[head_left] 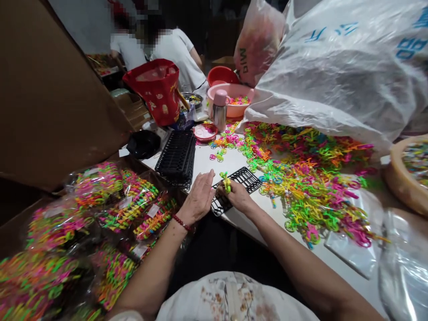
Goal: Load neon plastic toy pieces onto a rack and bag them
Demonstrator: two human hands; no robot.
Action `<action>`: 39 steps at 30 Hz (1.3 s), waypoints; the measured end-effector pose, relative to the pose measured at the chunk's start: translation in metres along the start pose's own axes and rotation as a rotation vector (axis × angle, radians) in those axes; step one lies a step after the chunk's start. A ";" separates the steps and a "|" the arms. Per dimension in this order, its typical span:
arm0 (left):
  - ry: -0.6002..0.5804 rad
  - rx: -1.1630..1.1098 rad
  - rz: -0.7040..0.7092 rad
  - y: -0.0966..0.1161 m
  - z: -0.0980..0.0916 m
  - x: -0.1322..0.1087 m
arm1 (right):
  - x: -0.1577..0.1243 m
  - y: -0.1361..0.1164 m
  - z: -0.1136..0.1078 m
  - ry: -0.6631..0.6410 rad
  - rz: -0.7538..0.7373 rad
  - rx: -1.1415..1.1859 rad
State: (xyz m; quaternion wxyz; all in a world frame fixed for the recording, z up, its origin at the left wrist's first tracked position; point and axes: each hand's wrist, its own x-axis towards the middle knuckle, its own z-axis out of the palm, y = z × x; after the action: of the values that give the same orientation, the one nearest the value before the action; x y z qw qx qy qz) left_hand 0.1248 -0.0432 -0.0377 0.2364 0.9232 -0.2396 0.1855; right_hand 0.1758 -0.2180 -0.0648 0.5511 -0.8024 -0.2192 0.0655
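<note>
Right now the right hand [238, 195] pinches a small yellow-green plastic piece [226, 181] between its fingertips, just above the near end of a black grid tray [245, 179] lying on the white bench [203, 162]. Beside it, the left hand [198, 198] rests flat with fingers together and slightly spread, touching the tray's left edge. A heap of bright plastic pieces [310, 183] covers the bench to the right, and a stack of black trays [176, 157] sits further back on the left. Bagged packs of finished pieces [100, 209] lie in a box at left.
</note>
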 end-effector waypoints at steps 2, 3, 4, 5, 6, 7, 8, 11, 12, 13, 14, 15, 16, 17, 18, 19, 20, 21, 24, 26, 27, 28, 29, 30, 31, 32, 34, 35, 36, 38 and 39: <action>-0.001 -0.024 0.001 -0.001 -0.001 0.000 | 0.007 0.000 0.008 -0.021 -0.048 -0.021; 0.001 -0.030 0.004 -0.001 -0.001 0.000 | 0.010 0.001 0.011 -0.033 -0.069 -0.049; 0.002 -0.033 0.004 -0.001 -0.001 0.000 | 0.012 0.001 0.013 -0.044 -0.088 -0.084; 0.003 -0.031 0.005 -0.002 -0.001 0.000 | 0.015 0.001 0.014 -0.059 -0.103 -0.125; -0.001 -0.027 0.004 -0.002 -0.001 0.000 | 0.017 0.001 0.015 -0.079 -0.112 -0.170; -0.007 -0.021 0.002 -0.002 -0.001 0.001 | 0.018 0.002 0.016 -0.106 -0.119 -0.227; -0.014 -0.013 0.000 -0.002 -0.001 0.001 | 0.020 0.002 0.015 -0.135 -0.124 -0.287; -0.047 0.022 -0.005 -0.002 -0.003 0.001 | 0.024 0.003 0.014 -0.225 -0.133 -0.427; -0.062 0.037 -0.009 -0.002 -0.003 0.002 | 0.025 0.003 0.014 -0.246 -0.134 -0.451; -0.073 0.053 -0.013 -0.001 -0.003 0.002 | 0.025 0.003 0.014 -0.260 -0.134 -0.465; -0.083 0.068 -0.016 -0.001 -0.003 0.003 | 0.026 0.003 0.015 -0.272 -0.134 -0.474; -0.088 0.086 -0.019 0.000 -0.003 0.004 | 0.027 0.003 0.016 -0.281 -0.134 -0.485; -0.088 0.105 -0.020 0.001 -0.002 0.004 | 0.027 0.003 0.017 -0.290 -0.135 -0.495; -0.083 0.127 -0.017 0.003 -0.002 0.005 | 0.026 0.002 0.018 -0.296 -0.137 -0.502; -0.075 0.151 -0.014 0.004 -0.002 0.006 | 0.024 0.001 0.017 -0.295 -0.146 -0.506; -0.067 0.175 -0.010 0.006 -0.001 0.006 | 0.021 0.000 0.015 -0.281 -0.161 -0.508; -0.059 0.197 -0.004 0.007 -0.002 0.007 | 0.015 -0.001 0.010 -0.255 -0.179 -0.512; -0.050 0.215 0.003 0.009 -0.002 0.007 | 0.007 -0.003 0.002 -0.213 -0.186 -0.527; -0.039 0.236 0.007 0.012 -0.004 0.007 | -0.029 -0.004 -0.035 -0.012 -0.065 -0.681; -0.011 0.213 0.009 0.012 -0.003 0.008 | -0.054 -0.001 -0.065 0.130 0.098 -0.850; 0.008 0.190 0.016 0.012 -0.001 0.008 | -0.063 0.000 -0.079 0.180 0.161 -0.925; 0.025 0.165 0.026 0.012 0.001 0.009 | -0.070 0.002 -0.090 0.215 0.210 -0.985; 0.042 0.139 0.040 0.012 0.003 0.010 | -0.074 0.003 -0.098 0.238 0.246 -1.032; 0.054 0.115 0.052 0.011 0.006 0.011 | -0.074 0.004 -0.104 0.251 0.274 -1.064; 0.065 0.095 0.060 0.011 0.009 0.013 | -0.072 0.005 -0.107 0.255 0.294 -1.086; 0.076 0.080 0.061 0.011 0.011 0.014 | -0.067 0.007 -0.109 0.249 0.311 -1.102; 0.089 0.063 0.055 0.011 0.012 0.016 | -0.055 0.009 -0.109 0.211 0.342 -1.120; 0.088 0.061 0.050 0.011 0.011 0.015 | -0.049 0.010 -0.110 0.189 0.359 -1.124; 0.082 0.060 0.045 0.011 0.009 0.015 | -0.044 0.011 -0.111 0.173 0.378 -1.124; 0.067 0.062 0.035 0.011 0.002 0.011 | -0.039 0.013 -0.115 0.178 0.411 -1.109; 0.058 0.061 0.029 0.011 -0.002 0.009 | -0.039 0.015 -0.118 0.202 0.423 -1.095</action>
State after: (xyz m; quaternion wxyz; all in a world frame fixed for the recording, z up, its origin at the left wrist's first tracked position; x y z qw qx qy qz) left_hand 0.1260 -0.0543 -0.0283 0.2122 0.9207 -0.2401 0.2230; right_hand 0.1862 -0.3395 -0.0381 0.0502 -0.9984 -0.0030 -0.0256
